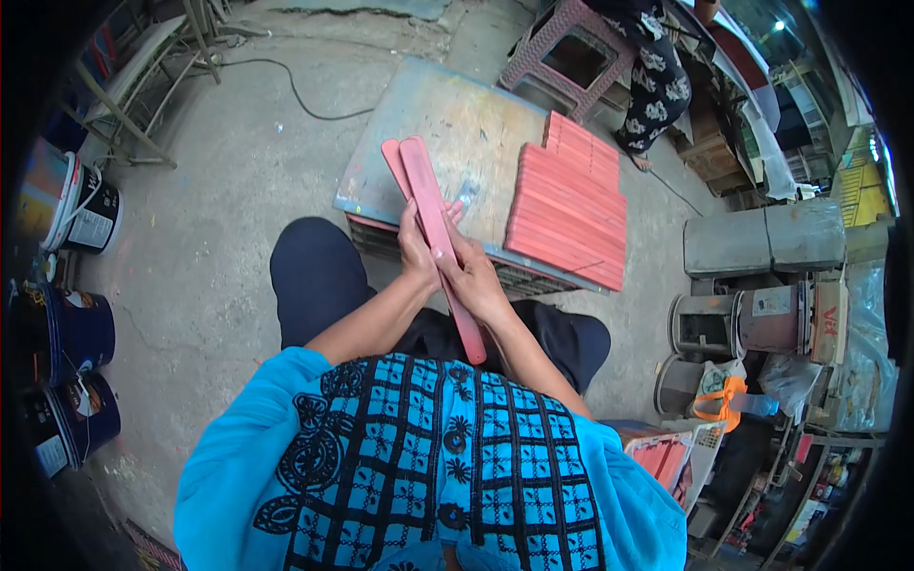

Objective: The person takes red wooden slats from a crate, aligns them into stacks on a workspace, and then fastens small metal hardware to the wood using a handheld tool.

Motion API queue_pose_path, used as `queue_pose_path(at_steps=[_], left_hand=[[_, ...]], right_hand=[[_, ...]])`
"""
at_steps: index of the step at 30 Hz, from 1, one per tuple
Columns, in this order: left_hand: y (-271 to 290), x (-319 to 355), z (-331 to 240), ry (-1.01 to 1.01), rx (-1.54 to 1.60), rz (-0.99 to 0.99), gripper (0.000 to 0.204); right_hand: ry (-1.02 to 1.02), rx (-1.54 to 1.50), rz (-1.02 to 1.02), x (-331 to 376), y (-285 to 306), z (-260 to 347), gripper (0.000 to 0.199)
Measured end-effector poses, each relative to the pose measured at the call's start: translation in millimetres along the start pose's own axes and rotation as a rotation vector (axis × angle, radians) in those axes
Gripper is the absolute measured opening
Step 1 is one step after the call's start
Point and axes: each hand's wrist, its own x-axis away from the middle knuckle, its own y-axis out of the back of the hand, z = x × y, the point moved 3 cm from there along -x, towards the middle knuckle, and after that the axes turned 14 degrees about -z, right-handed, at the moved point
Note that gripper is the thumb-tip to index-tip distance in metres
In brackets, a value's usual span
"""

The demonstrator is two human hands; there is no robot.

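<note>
Between my hands is a small bundle of long, flat, pinkish-red slats (431,195) with rounded ends. They fan slightly apart at the far end, and the near end reaches down to my lap. My left hand (416,246) is closed round the bundle's left side. My right hand (473,276) grips it from the right, thumb laid across the top slat. Just beyond my knees stands a low table (409,114) with a worn, paint-stained top. On its right half lie rows of similar red slats (568,214), packed side by side.
A plastic stool (571,57) stands behind the table, with a person's patterned garment (657,95) and foot beside it. Paint buckets (90,214) line the left. At right are a grey wrapped block (762,238), more containers and a crate (657,443) holding red pieces. A cable (295,90) crosses the concrete floor.
</note>
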Motion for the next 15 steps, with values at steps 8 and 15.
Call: queue_pose_path(at_steps=[8,15], left_hand=[[-55.5,-15.4,-76.7,-0.351,-0.104,0.176,0.048],[-27.5,-39.7,-132.6,-0.659,-0.181,-0.114,0.058]], right_hand=[[0.200,-0.245,0.027,-77.1,14.5,40.9,0.075],[0.585,0.454,-0.121,-191.1,-18.7,18.9,0.074]])
